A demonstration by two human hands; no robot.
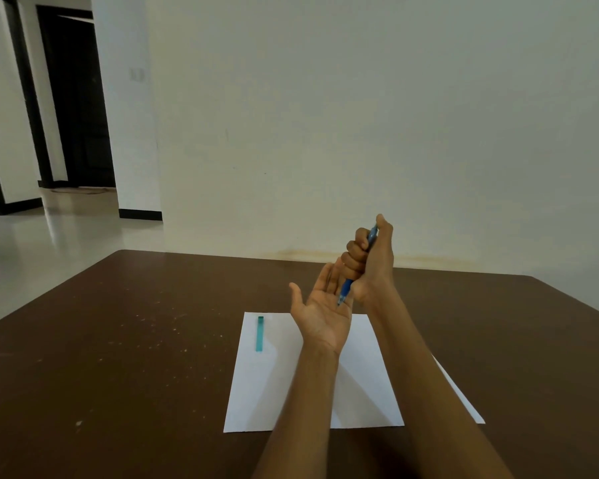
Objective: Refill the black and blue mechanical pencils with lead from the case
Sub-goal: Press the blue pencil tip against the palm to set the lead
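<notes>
Fisted right hand [367, 257] grips blue pencil [346, 291] mid-barrel, tip over flat, empty left hand [320, 305] — light, stiff; lead likely brittle.

Two forearms are seen entering from the lower edge of the view, and both are left bare along their whole visible length; no sleeve, cuff or glove is worn. The left hand [320, 311] and the right hand [370, 261] are likewise uncovered. The wrists are unadorned, and the fingers that can be seen carry nothing. The forearms are slim and taper toward the wrists. Fingernails cannot be made out at this sharpness. Nothing else of the person is caught by the head camera.
</notes>
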